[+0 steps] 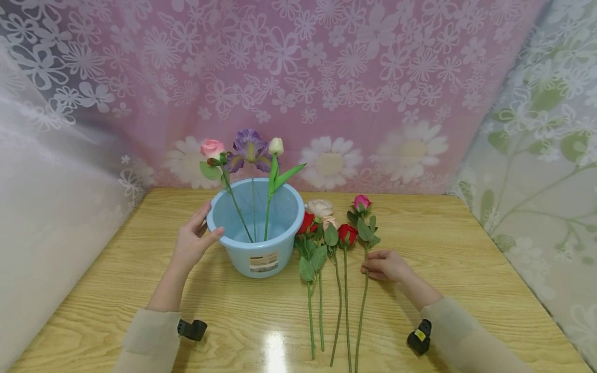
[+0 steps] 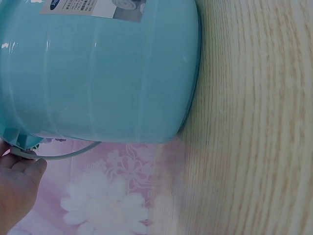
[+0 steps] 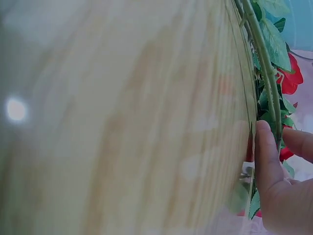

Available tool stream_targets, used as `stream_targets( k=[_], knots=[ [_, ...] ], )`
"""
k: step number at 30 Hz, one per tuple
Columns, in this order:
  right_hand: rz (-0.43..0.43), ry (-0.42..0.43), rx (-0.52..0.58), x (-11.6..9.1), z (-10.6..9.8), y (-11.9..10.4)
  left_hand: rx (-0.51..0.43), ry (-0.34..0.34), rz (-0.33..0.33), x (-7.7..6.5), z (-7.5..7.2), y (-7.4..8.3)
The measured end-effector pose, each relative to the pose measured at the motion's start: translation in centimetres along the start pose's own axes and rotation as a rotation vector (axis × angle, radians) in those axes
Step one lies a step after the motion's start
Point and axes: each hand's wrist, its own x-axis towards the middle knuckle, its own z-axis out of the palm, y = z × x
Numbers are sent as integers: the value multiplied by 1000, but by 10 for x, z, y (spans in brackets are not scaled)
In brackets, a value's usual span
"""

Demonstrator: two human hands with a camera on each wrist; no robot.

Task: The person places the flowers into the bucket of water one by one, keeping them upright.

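Observation:
A light blue plastic bucket stands upright on the table, holding a pink rose, a purple iris and a white tulip. My left hand grips the bucket's left rim, thumb over the edge and fingers outside; the left wrist view shows the fingers at the handle. At the right end of a row of flowers lies a magenta rose. My right hand pinches its stem below the leaves, with thumb and finger on either side of a stem in the right wrist view.
Between bucket and right hand lie two red roses, a large pale flower and a peach flower, stems toward the front edge. The wooden table meets a pink floral curtain behind.

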Motion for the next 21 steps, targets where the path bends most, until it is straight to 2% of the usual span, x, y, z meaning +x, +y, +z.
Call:
stream_targets(
  k=[5,13,20,21],
  knots=[
    [1,5,39,-1,0,0,-6,4,0,-1,1,5],
    [-22,1,65,-3,2,-3,1,4,-10,-6,5,29],
    [-49,36,88,-5,2,-3,-21,-1,-1,0,0,-1],
    [-54,40,92,-5,1,-3,-22,-1,-1,0,0,-2]
  ],
)
